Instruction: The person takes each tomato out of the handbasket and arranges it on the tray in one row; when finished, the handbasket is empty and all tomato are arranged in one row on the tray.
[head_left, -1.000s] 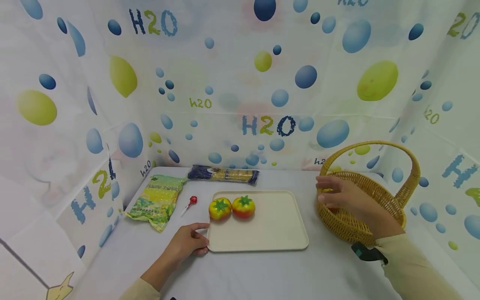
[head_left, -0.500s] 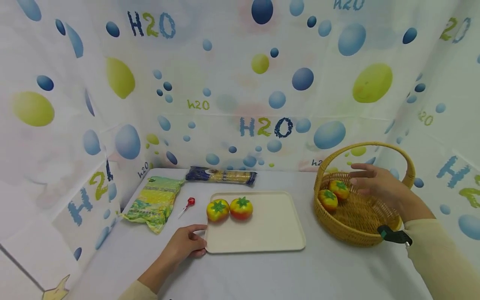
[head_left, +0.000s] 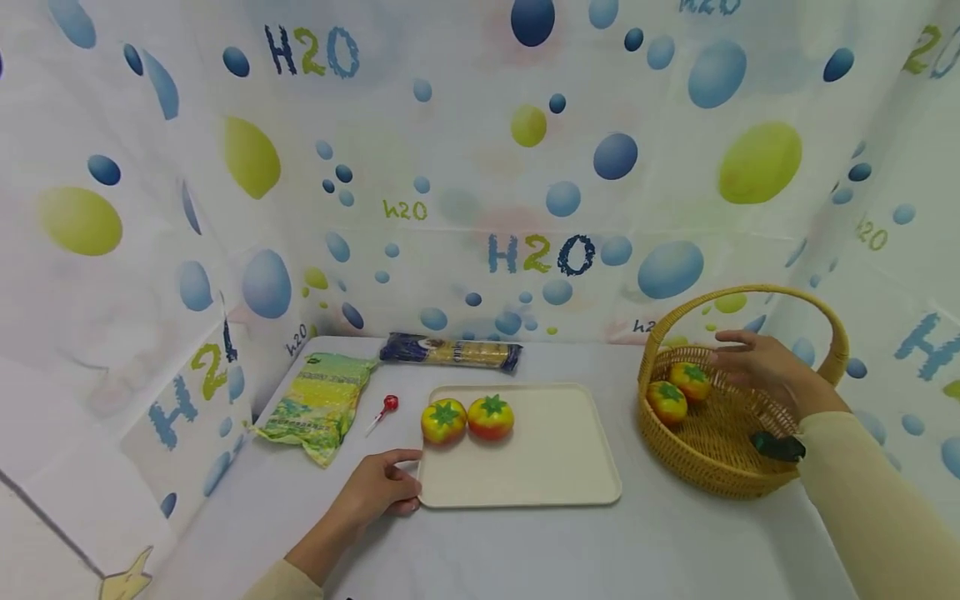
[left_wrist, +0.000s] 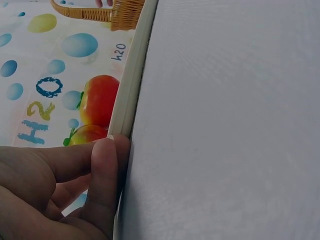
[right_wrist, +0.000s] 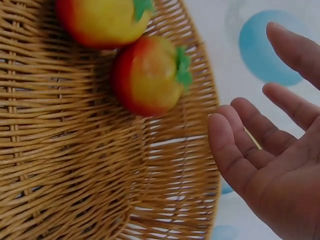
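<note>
The left hand (head_left: pixel 377 487) pinches the rim of the cream, rectangular, round-cornered tray (head_left: pixel 558 454) at the tray's 8 o'clock edge, its thumb and fingertips meeting at the border. The tray lies flat on the white cloth-covered tabletop (head_left: pixel 551 550), and near its 10 o'clock corner sit two round, glossy yellow-and-red tomato-like fruits with green star-shaped tops, the left fruit (head_left: pixel 442 422) and the right fruit (head_left: pixel 491 419), side by side. Close to 3 o'clock from the tray, apart from it, stands a round golden-brown woven wicker basket (head_left: pixel 697 473) with a tall arched handle. Two more fruits of the same kind rest inside the basket, the nearer fruit (head_left: pixel 667 404) toward its 9 o'clock wall and the farther fruit (head_left: pixel 691 382) toward 11. The right hand (head_left: pixel 768 371) holds nothing, its fingers loosely spread at the basket's 1 to 2 o'clock side; whether a fingertip touches the rim I cannot tell. Between 9 and 10 o'clock from the tray lie a small red round lollipop on a white stick (head_left: pixel 387 406) and, farther out, a crinkled green-and-yellow plastic bag (head_left: pixel 318 404); toward 11 o'clock lies a long dark-blue-and-yellow packet (head_left: pixel 452 352), just in front of the white, blue-and-green-spotted backdrop (head_left: pixel 465 150)
</note>
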